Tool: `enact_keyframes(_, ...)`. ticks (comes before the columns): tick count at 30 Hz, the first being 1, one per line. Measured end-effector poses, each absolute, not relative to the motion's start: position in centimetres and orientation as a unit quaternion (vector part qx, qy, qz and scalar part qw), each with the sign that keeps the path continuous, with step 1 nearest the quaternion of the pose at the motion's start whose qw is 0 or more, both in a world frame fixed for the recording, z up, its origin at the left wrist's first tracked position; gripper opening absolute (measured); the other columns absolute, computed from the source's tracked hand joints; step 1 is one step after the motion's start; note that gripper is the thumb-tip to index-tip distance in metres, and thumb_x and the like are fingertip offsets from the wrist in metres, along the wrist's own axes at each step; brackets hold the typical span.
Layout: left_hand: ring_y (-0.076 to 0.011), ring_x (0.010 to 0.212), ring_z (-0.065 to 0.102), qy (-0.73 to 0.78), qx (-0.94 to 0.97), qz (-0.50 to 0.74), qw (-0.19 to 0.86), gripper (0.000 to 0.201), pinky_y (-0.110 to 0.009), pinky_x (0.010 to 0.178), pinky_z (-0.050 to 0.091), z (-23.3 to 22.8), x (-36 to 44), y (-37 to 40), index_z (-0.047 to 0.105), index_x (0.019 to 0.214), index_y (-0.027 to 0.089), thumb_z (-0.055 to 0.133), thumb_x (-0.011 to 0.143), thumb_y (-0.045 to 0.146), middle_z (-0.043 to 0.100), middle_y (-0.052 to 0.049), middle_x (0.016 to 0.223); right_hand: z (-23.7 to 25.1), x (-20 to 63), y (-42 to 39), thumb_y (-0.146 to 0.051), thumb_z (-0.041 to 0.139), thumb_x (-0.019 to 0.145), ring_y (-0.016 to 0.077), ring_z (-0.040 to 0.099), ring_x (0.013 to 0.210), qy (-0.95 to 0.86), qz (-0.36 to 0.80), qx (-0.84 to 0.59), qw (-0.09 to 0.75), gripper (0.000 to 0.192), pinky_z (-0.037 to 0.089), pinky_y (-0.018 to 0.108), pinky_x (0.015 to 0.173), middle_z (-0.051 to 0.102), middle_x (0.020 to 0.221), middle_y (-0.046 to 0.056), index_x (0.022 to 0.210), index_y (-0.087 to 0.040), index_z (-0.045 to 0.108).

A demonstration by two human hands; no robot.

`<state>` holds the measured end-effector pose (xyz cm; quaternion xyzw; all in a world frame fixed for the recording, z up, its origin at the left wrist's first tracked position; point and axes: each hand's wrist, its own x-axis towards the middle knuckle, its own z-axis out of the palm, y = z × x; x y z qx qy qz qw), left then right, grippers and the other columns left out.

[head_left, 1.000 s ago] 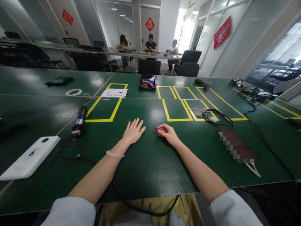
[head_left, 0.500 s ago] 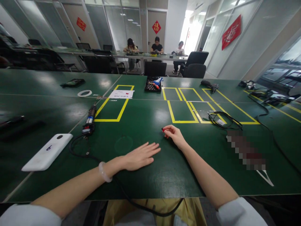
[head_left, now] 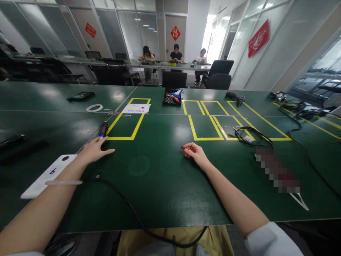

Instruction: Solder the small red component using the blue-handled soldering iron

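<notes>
My left hand lies over the rear part of a corded electric screwdriver, at the left of the green table. Its thumb stretches out to the right and its fingers are not wrapped round the tool. The screwdriver's black front end and a blue band show beyond my fingers; its back end is hidden under the hand. Near the middle of the table my right hand pinches a small red and black piece, too small to name. A black cable runs from the left across the table's front edge.
A white case marked 6 lies under my left forearm. Ahead are a paper sheet, a tape roll and a black tray with tools. A coiled cable and another power tool lie right. Three people sit far back.
My left hand has moved from flat on the middle of the table leftward onto the screwdriver. My right hand stays in place, still pinching the small red and black piece.
</notes>
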<state>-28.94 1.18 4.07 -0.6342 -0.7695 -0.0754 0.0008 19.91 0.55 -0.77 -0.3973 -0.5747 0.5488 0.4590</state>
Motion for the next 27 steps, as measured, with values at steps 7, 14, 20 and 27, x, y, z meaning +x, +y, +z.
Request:
enact_keyframes(7, -0.0356, 0.110, 0.058, -0.808, -0.587, 0.020, -0.038, 0.068, -0.038, 0.087, 0.047, 3.3, -30.8, 2.5, 0.047, 0.138, 0.021, 0.060, 0.076, 0.046, 0.060, -0.014, 0.127, -1.1, 19.9, 0.7, -0.036, 0.070, 0.074, 0.0100, 0.056, 0.061, -0.579, 0.552, -0.387, 0.458, 0.029, 0.044, 0.024, 0.056, 0.062, 0.078, 0.001, 0.094, -0.017, 0.062)
enact_keyframes(14, -0.0334, 0.106, 0.061, -0.778, -0.624, -0.053, -0.049, 0.063, -0.040, 0.086, 0.049, 4.2, -22.8, 0.3, 0.053, 0.134, 0.022, 0.056, 0.077, 0.049, 0.062, -0.011, 0.124, -1.0, 19.6, 0.7, -0.036, 0.070, 0.074, 0.0096, 0.054, 0.060, -0.593, 0.544, -0.385, 0.452, 0.028, 0.044, 0.024, 0.057, 0.061, 0.078, 0.001, 0.094, -0.017, 0.063)
enact_keyframes(20, -0.0333, 0.119, 0.052, -0.689, -0.718, -0.078, -0.060, 0.064, -0.044, 0.093, 0.046, 4.2, -11.2, -2.6, 0.049, 0.137, 0.025, 0.051, 0.080, 0.053, 0.048, -0.010, 0.141, -1.2, 19.7, 0.6, -0.035, 0.068, 0.076, 0.0095, 0.051, 0.060, -0.630, 0.506, -0.399, 0.434, 0.026, 0.042, 0.024, 0.057, 0.063, 0.083, 0.002, 0.095, -0.017, 0.062)
enact_keyframes(27, -0.0318, 0.122, 0.045, -0.617, -0.780, -0.094, -0.046, 0.061, -0.042, 0.089, 0.049, 3.5, -0.5, -3.3, 0.046, 0.137, 0.025, 0.058, 0.079, 0.043, 0.041, -0.012, 0.144, -0.9, 20.1, 0.2, -0.034, 0.066, 0.077, 0.0105, 0.047, 0.057, -0.680, 0.454, -0.416, 0.399, 0.023, 0.038, 0.023, 0.055, 0.056, 0.067, -0.002, 0.092, -0.017, 0.064)
